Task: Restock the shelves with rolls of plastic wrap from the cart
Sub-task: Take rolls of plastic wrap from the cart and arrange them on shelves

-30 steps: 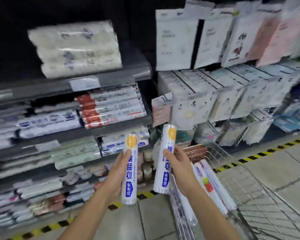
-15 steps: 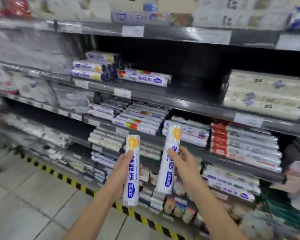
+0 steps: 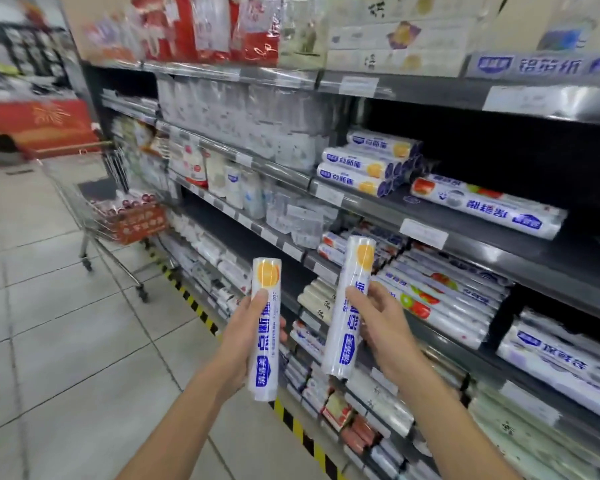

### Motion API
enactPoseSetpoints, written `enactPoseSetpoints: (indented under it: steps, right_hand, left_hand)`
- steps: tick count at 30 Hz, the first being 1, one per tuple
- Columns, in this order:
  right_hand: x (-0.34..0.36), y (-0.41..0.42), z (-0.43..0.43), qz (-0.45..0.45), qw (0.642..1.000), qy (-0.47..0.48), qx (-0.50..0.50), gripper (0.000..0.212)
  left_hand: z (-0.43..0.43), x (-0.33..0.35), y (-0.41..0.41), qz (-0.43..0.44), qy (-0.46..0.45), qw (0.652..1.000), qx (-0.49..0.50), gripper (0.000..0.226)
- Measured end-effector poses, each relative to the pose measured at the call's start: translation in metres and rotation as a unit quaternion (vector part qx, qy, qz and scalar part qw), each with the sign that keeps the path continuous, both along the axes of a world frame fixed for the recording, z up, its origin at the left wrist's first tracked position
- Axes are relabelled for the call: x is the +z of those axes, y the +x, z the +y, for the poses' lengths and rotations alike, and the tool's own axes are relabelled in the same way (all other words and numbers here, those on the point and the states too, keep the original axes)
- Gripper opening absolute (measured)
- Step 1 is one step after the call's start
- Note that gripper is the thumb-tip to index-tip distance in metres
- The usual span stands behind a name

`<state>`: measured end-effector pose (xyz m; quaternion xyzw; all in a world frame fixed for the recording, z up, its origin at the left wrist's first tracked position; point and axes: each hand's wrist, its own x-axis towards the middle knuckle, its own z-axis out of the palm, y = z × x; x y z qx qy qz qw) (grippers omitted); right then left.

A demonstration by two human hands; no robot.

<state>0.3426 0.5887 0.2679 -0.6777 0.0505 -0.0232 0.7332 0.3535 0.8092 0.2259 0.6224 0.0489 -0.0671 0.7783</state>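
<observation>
Holding one roll apiece, both hands are raised before the shelves, apart from each other. Left hand (image 3: 246,334) grips the left roll (image 3: 264,327) at mid-length, upright. Right hand (image 3: 381,327) clasps the right roll (image 3: 348,306) likewise, tilted slightly. Labels face the person, probably for matching. A matching stack (image 3: 367,164) lies at the front edge of an upper shelf (image 3: 360,202), the probable destination. The cart (image 3: 111,216) stands well apart, at left.
</observation>
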Motion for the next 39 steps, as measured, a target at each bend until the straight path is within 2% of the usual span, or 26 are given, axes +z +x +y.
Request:
enactPoseSetpoints:
  steps: [4, 9, 16, 20, 24, 26, 30, 33, 35, 39]
  right_hand:
    - [0.004, 0.058, 0.004, -0.015, 1.0, 0.012, 0.009, 0.021]
    - [0.017, 0.133, -0.004, -0.017, 0.999, 0.045, 0.01, 0.025]
    - [0.045, 0.218, -0.022, -0.047, 0.998, 0.028, -0.007, 0.028]
    - [0.056, 0.249, -0.02, -0.059, 0.998, 0.019, -0.031, 0.027]
    - [0.07, 0.267, -0.01, -0.091, 0.993, -0.036, -0.062, 0.026]
    - [0.08, 0.278, -0.004, -0.102, 0.986, -0.095, -0.087, 0.031]
    - [0.114, 0.302, 0.008, -0.125, 0.941, -0.298, -0.103, 0.032]
    - [0.144, 0.321, 0.016, -0.139, 0.867, -0.468, -0.102, 0.028]
    - [0.16, 0.336, 0.017, -0.129, 0.813, -0.557, -0.113, 0.035]
    - [0.176, 0.369, 0.01, -0.084, 0.727, -0.66, -0.168, 0.051]
  left_hand:
    - [0.001, 0.002, 0.054, -0.007, 0.003, 1.0, 0.006, 0.056]
    - [-0.011, 0.014, 0.129, -0.015, -0.012, 1.0, -0.001, 0.067]
    - [-0.028, 0.037, 0.225, -0.041, -0.008, 0.999, -0.019, 0.075]
    - [-0.037, 0.051, 0.27, -0.057, -0.012, 0.997, -0.04, 0.068]
    - [-0.039, 0.062, 0.316, -0.053, -0.04, 0.995, -0.076, 0.069]
    - [-0.036, 0.068, 0.34, -0.061, -0.043, 0.991, -0.108, 0.065]
    - [-0.022, 0.078, 0.385, -0.059, -0.055, 0.983, -0.163, 0.068]
    - [-0.009, 0.081, 0.417, -0.05, -0.052, 0.978, -0.196, 0.067]
    - [-0.003, 0.083, 0.434, -0.054, -0.047, 0.972, -0.223, 0.072]
    - [0.002, 0.082, 0.458, -0.053, -0.039, 0.964, -0.258, 0.063]
